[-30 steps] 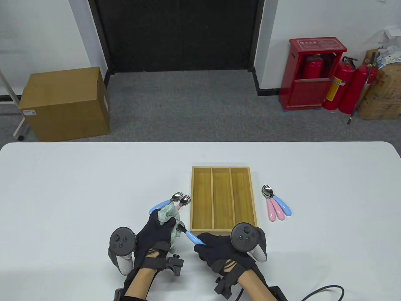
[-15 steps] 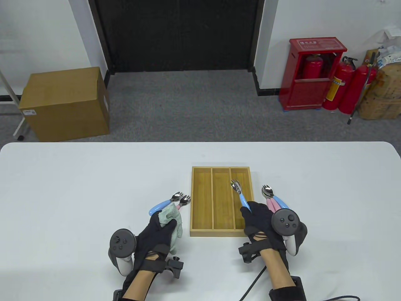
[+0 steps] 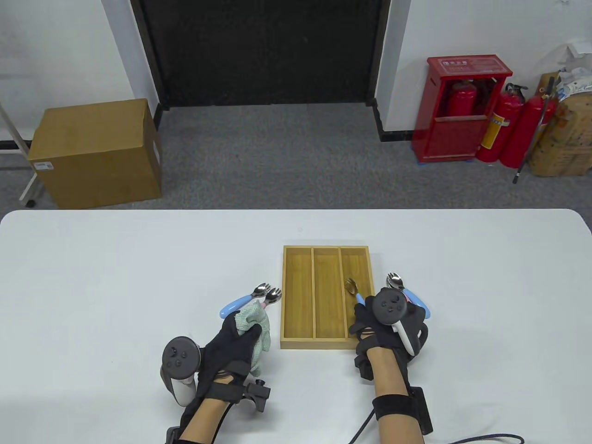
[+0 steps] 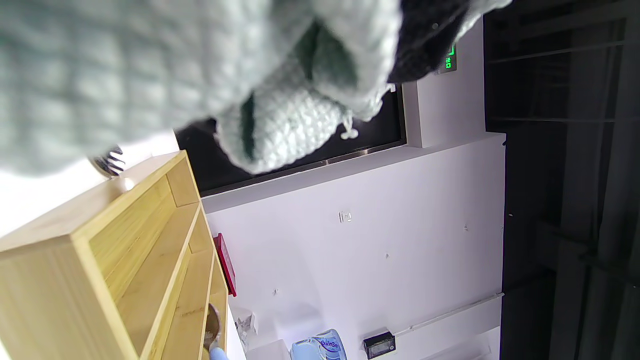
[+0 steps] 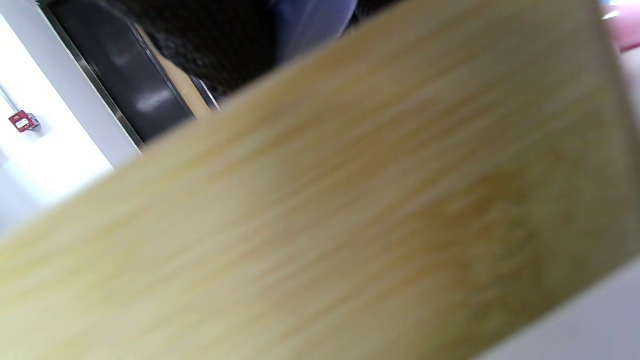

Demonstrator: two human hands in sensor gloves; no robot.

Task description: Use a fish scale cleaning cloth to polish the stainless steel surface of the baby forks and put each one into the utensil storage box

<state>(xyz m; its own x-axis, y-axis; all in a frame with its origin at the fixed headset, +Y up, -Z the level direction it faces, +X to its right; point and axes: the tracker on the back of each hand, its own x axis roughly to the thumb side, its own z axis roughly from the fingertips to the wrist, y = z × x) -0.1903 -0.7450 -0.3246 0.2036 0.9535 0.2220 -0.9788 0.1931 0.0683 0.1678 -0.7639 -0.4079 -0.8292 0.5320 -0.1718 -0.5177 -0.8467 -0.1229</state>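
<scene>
On table view: right hand [image 3: 370,323] gripping blue-handled baby fork [image 3: 354,290] in right compartment of utensil storage box [image 3: 297,296]; left hand [image 3: 231,340] clutching fish scale cleaning cloth [image 3: 257,323]. Left wrist view: bunched cloth, box beside. Right wrist view: blurred box wall.

An office or storeroom: grey carpet [image 3: 277,152], a red fire extinguisher cabinet [image 3: 455,111], loose extinguishers [image 3: 525,134], a cardboard box [image 3: 95,152], white walls.
</scene>
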